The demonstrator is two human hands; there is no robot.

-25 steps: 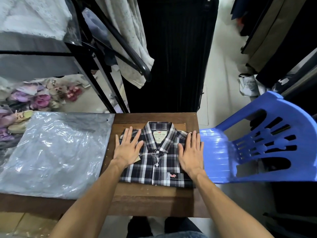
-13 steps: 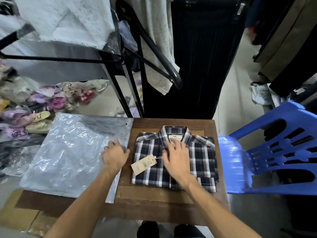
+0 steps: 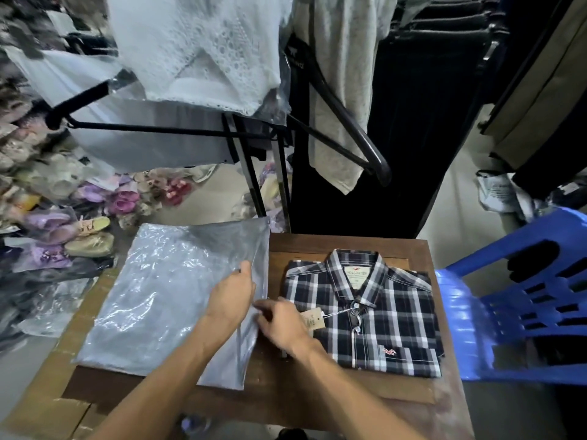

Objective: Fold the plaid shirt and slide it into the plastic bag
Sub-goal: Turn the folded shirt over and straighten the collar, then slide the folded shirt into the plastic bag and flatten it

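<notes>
The plaid shirt [image 3: 365,315] lies folded at 3 o'clock; both hands work the plastic bag [image 3: 171,296] mouth. Left hand [image 3: 232,296] rests flat on it, right hand [image 3: 282,322] seemingly pinches its edge; next, spread the opening

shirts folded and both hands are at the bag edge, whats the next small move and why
Probably part the plastic bag mouth: both the left hand and right hand sit at its edge nearest the plaid shirt, which lies folded beside it, not yet inside, and the bag looks flat.

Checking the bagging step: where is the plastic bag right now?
In the head view the plastic bag lies flat at the left of the wooden table, just left of the folded plaid shirt, with both hands at its right edge.
</notes>
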